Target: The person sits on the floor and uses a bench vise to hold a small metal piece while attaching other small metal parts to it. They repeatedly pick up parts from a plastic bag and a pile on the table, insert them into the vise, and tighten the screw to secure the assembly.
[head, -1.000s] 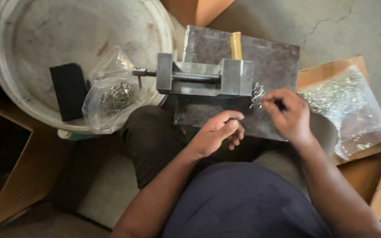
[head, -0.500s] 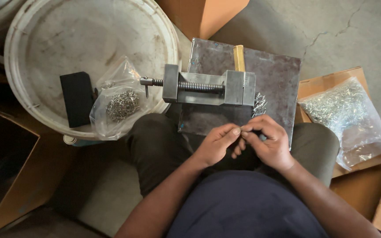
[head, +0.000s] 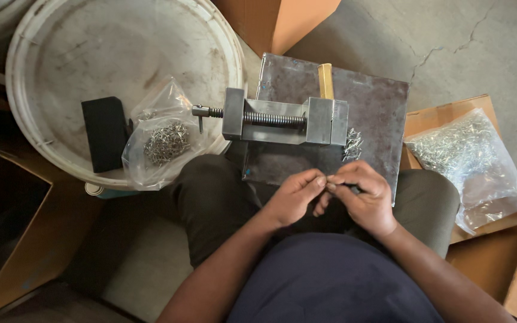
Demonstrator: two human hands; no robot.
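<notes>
Over the person's lap, the left hand [head: 294,196] and right hand [head: 363,196] meet fingertip to fingertip, both pinching a small metal piece [head: 330,177] too tiny to make out. Just beyond them a steel vise [head: 285,118] sits on a grey metal plate [head: 372,107], loose metal bits [head: 352,145] piled by its right end. A clear bag of metal bits [head: 161,140] lies on a white bucket lid [head: 91,54]; a larger bag [head: 471,161] rests on cardboard to the right.

The person wears a dark navy top that leaves both forearms bare. Dark brownish-olive trousers cover the legs. The left hand [head: 291,197] and right hand [head: 363,197] are bare, without gloves, rings or a watch.
</notes>
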